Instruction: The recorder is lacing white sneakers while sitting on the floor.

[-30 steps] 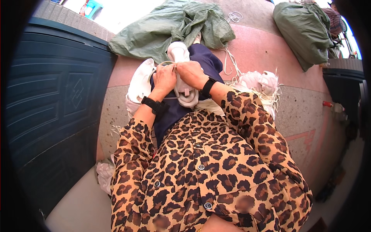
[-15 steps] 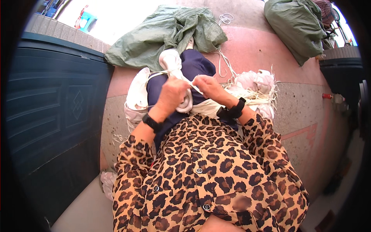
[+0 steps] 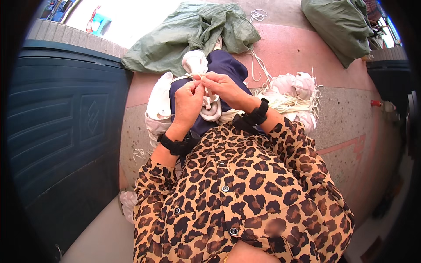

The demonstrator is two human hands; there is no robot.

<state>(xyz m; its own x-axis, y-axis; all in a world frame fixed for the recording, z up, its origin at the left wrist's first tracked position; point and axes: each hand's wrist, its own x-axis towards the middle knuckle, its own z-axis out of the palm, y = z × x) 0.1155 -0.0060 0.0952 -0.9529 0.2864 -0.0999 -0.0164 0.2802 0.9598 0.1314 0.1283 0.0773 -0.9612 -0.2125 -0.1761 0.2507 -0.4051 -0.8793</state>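
A white shoe [image 3: 194,60] lies on my lap, over dark blue trousers, its far end rounded and its near end partly covered by my hands. My left hand [image 3: 187,105] is closed at the shoe's middle, fingertips pinched together. My right hand [image 3: 224,90] comes from the other side and pinches at the same spot, its fingertips meeting the left's. Between them is a white shoelace, mostly hidden by the fingers. A bundle of loose white laces [image 3: 280,103] lies beside my right thigh.
More white shoe pieces [image 3: 158,103] are stacked at my left thigh, and pale pink-white ones [image 3: 293,87] lie at the right. A green woven sack [image 3: 190,37] spreads beyond my legs; another full sack [image 3: 337,28] stands far right. A dark blue panelled door [image 3: 66,114] bounds the left.
My hands were apart, stretching the white lace between them; now their fingertips have come together over the shoe's middle. The right hand has moved left and the shoe shows more of its near end.
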